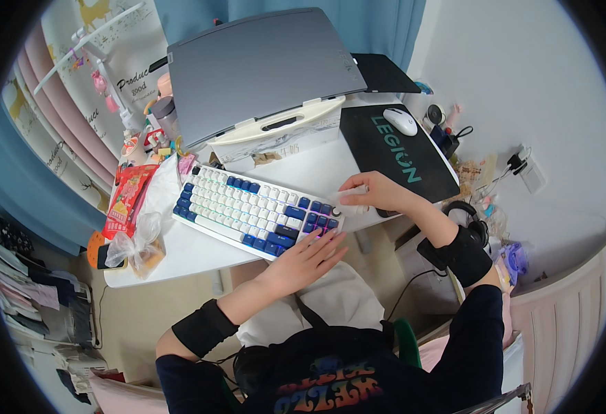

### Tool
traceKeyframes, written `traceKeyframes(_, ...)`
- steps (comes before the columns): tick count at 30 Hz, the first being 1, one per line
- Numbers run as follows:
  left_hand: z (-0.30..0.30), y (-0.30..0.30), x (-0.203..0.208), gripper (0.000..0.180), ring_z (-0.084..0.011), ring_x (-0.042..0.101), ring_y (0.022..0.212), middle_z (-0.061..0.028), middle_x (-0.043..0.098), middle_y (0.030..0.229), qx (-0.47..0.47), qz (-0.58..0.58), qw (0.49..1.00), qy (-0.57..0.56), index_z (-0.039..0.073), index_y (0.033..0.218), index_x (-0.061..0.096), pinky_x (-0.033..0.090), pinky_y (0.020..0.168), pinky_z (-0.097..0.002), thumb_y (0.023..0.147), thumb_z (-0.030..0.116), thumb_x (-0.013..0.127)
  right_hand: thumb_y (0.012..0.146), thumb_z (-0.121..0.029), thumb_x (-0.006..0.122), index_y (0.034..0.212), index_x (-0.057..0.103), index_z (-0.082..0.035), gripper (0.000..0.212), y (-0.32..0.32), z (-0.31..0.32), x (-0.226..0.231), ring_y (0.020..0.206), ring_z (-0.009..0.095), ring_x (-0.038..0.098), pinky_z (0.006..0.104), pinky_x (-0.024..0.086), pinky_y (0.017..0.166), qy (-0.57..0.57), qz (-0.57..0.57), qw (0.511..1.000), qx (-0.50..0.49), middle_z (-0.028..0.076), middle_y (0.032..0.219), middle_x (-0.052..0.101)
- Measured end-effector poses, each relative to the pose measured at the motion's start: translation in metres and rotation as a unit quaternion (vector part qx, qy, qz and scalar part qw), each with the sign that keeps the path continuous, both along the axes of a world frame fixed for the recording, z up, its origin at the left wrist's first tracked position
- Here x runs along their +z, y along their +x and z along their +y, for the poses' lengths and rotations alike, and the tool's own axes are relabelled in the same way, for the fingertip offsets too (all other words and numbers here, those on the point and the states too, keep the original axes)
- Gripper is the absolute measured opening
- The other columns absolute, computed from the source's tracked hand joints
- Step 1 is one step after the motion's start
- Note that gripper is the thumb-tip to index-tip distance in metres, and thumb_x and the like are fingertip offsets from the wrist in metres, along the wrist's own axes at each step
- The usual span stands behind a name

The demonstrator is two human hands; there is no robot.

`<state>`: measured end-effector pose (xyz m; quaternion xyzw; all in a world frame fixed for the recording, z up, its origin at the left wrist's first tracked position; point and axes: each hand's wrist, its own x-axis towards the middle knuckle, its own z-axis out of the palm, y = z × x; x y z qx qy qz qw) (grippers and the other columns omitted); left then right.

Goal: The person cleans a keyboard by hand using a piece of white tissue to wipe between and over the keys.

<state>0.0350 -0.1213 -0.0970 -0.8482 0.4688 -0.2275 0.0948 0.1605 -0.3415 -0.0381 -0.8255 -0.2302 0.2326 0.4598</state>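
Note:
A white and blue keyboard (247,208) lies at an angle on the white desk, its keys faintly lit in pink and green. My left hand (307,262) rests at its lower right corner, fingers stretched out over the dark blue keys, holding nothing. Beyond the keyboard's right end, my right hand (375,191) pinches a crumpled white tissue (350,200) close to the knob at the upper corner. Part of the tissue is hidden by the fingers.
A grey laptop (261,65) sits raised on a white box-like stand (275,141) behind the keyboard. At right, a white mouse (400,122) lies on a black mouse pad (413,162). A red packet (129,200) and tied plastic bag (141,248) occupy the desk's left end.

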Motion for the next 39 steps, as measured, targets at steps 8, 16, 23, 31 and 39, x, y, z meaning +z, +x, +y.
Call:
traceKeyframes(8, -0.020, 0.018, -0.013, 0.052, -0.0272, 0.038, 0.131, -0.0139, 0.038, 0.142, 0.025, 0.020, 0.997, -0.077, 0.007, 0.132, 0.042, 0.029, 0.110, -0.0439, 0.083, 0.019, 0.054, 0.080, -0.020, 0.073, 0.099, 0.067, -0.001, 0.027, 0.029, -0.007, -0.010, 0.084, 0.010, 0.057, 0.0241, 0.045, 0.078, -0.066, -0.089, 0.993, 0.046, 0.004, 0.089, 0.067)
traceKeyframes(16, -0.013, 0.022, 0.018, 0.066, -0.0321, 0.040, 0.129, -0.0167, 0.041, 0.138, -0.004, 0.256, 0.919, -0.299, 0.002, 0.132, 0.040, 0.032, 0.107, -0.0428, 0.080, 0.031, 0.068, 0.083, -0.005, 0.067, 0.108, 0.063, 0.000, 0.026, 0.015, -0.015, 0.025, 0.091, 0.009, 0.059, 0.0230, 0.047, 0.081, 0.054, 0.041, 0.998, 0.007, 0.004, 0.098, 0.066)
traceKeyframes(23, -0.011, 0.067, 0.033, 0.065, -0.0251, 0.056, 0.112, -0.0169, 0.054, 0.120, -0.005, 0.424, 0.667, -0.612, -0.002, 0.135, 0.036, 0.048, 0.089, -0.0357, 0.082, 0.014, 0.070, 0.081, 0.000, 0.067, 0.110, 0.055, -0.003, 0.031, 0.004, 0.005, 0.035, 0.095, 0.007, 0.058, 0.0217, 0.047, 0.082, 0.132, 0.076, 0.988, 0.032, 0.002, 0.105, 0.062)
traceKeyframes(31, -0.007, 0.080, 0.038, 0.038, -0.0145, 0.063, 0.091, -0.0084, 0.062, 0.102, -0.056, 0.520, 0.510, -0.683, -0.003, 0.120, 0.050, 0.053, 0.078, -0.0252, 0.084, 0.000, 0.063, 0.077, -0.005, 0.073, 0.113, 0.057, -0.002, 0.040, 0.003, 0.010, 0.029, 0.099, 0.011, 0.058, 0.0249, 0.047, 0.086, 0.225, 0.024, 0.974, -0.005, 0.006, 0.107, 0.061)
traceKeyframes(39, 0.004, 0.086, 0.034, 0.034, -0.0121, 0.062, 0.088, -0.0086, 0.064, 0.103, -0.001, 0.484, 0.449, -0.751, -0.002, 0.117, 0.051, 0.051, 0.078, -0.0231, 0.086, 0.002, 0.063, 0.082, 0.003, 0.065, 0.118, 0.058, -0.003, 0.037, 0.008, 0.030, 0.020, 0.097, 0.010, 0.059, 0.0230, 0.048, 0.085, 0.253, -0.041, 0.966, -0.040, 0.003, 0.108, 0.062)
